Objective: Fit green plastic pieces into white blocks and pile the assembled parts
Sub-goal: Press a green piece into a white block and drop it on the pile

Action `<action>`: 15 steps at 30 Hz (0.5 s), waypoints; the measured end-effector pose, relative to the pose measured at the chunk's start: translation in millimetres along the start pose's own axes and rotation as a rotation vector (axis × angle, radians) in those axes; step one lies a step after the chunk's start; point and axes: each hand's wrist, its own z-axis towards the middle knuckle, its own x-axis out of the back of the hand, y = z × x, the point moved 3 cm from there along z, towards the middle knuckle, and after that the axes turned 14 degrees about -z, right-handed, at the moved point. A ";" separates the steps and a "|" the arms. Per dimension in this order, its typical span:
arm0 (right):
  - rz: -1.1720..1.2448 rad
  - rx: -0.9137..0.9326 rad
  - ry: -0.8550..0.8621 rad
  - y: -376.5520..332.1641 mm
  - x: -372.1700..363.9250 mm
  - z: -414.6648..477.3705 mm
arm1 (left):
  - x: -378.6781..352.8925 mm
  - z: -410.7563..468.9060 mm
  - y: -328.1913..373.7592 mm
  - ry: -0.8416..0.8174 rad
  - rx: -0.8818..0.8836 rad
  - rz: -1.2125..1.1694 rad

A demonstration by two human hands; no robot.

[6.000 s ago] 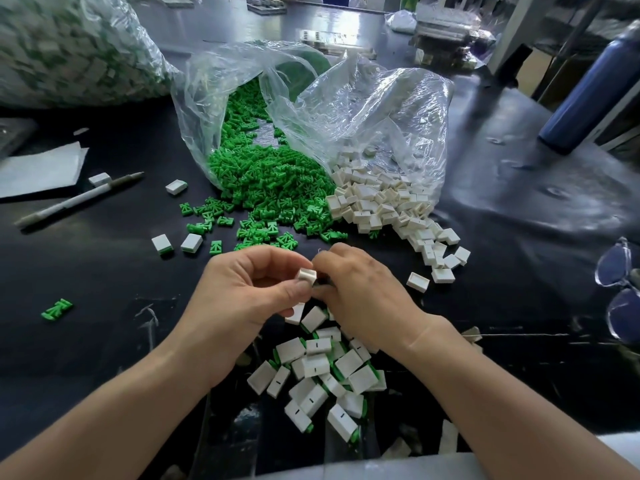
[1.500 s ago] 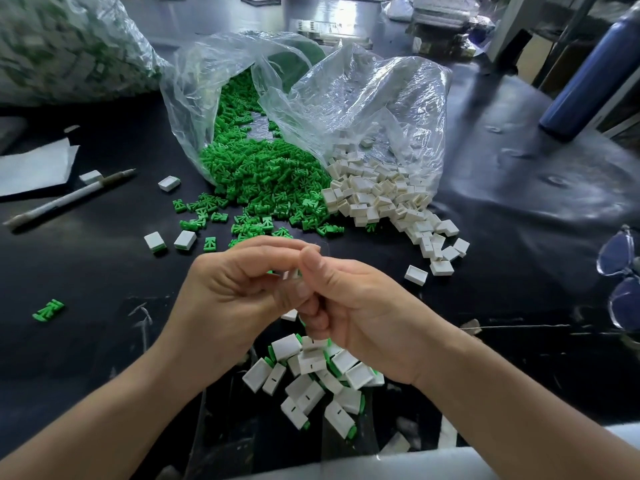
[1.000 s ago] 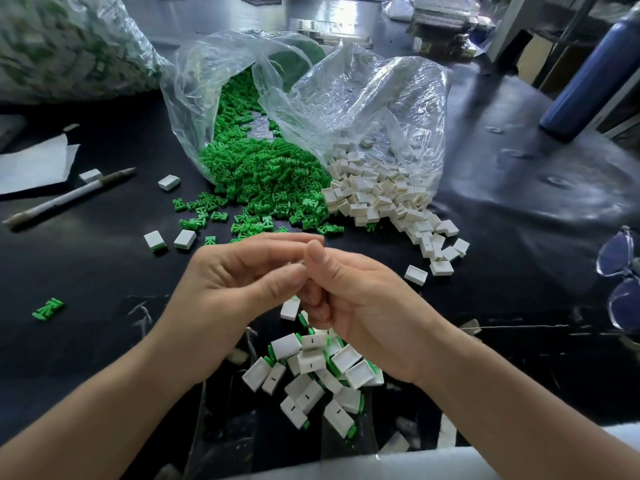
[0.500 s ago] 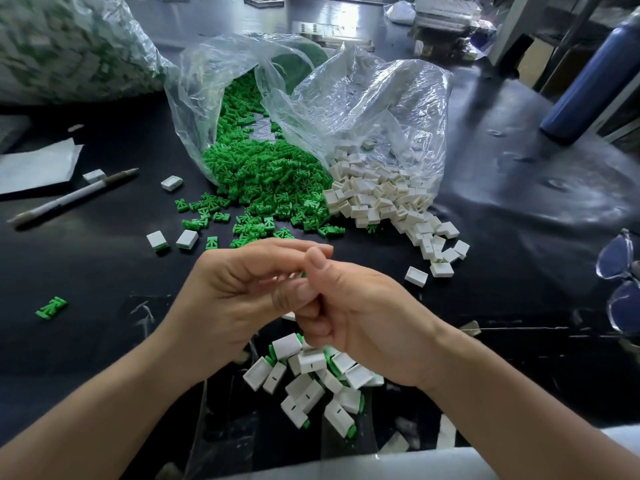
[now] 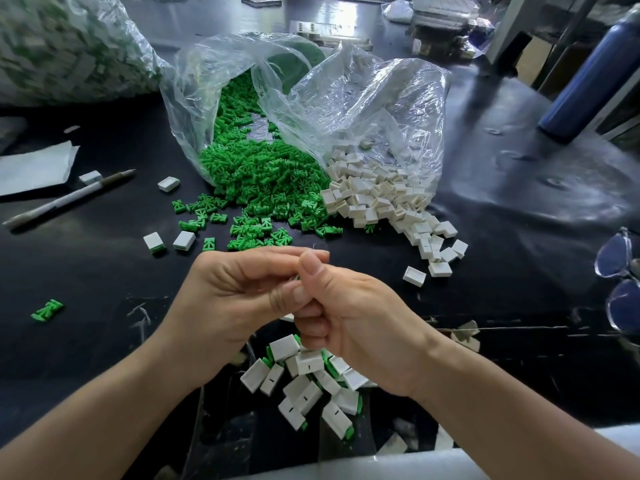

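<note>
Counter [image 5: 104, 271]: black and glossy, fills most of the frame.
Full bag [image 5: 69, 46]: upper left, blurred, with white and green bits inside.
Clear bags [image 5: 381, 105]: two, lying open side by side at upper centre.
Green pieces [image 5: 256, 178]: spill from the left clear bag toward centre.
White blocks [image 5: 374, 195]: spill from the right clear bag, touching the green heap.
Left hand [image 5: 228, 299]: centre, fingers curled, thumb pressed against the right hand's fingers.
Right hand [image 5: 360, 320]: centre, fingers curled, thumb up against the left fingertips.
Grip: cannot tell; anything between the hands is hidden.
Bottle [image 5: 595, 74]: blue, upper right.
Pile [image 5: 304, 382]: assembled parts on the counter, lower centre, under the hands.
Paper [image 5: 31, 168]: left edge.
Glasses [image 5: 620, 282]: right edge.
Pen [image 5: 69, 199]: just below the paper.
Lone green piece [image 5: 47, 310]: left, well apart from the heap.
</note>
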 end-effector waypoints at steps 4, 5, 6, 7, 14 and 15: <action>0.009 -0.008 0.009 -0.4 -1.7 -0.6 | 0.6 -0.4 0.8 0.007 0.037 -0.039; 0.005 -0.010 0.003 -0.5 -2.0 -0.6 | 0.1 -0.6 1.0 0.008 0.043 -0.048; -0.004 -0.013 -0.002 -0.7 -2.4 -0.3 | -0.2 -0.7 1.1 0.012 0.050 -0.056; -0.014 -0.017 -0.006 -0.6 -2.1 0.0 | -0.3 -0.6 1.0 0.019 0.056 -0.064; 0.086 -0.014 -0.016 -5.0 -3.4 -0.6 | 0.2 1.1 2.9 -0.009 0.105 -0.099; 0.077 -0.032 -0.008 -4.0 -3.1 -0.2 | -0.3 0.9 3.3 -0.011 0.090 -0.078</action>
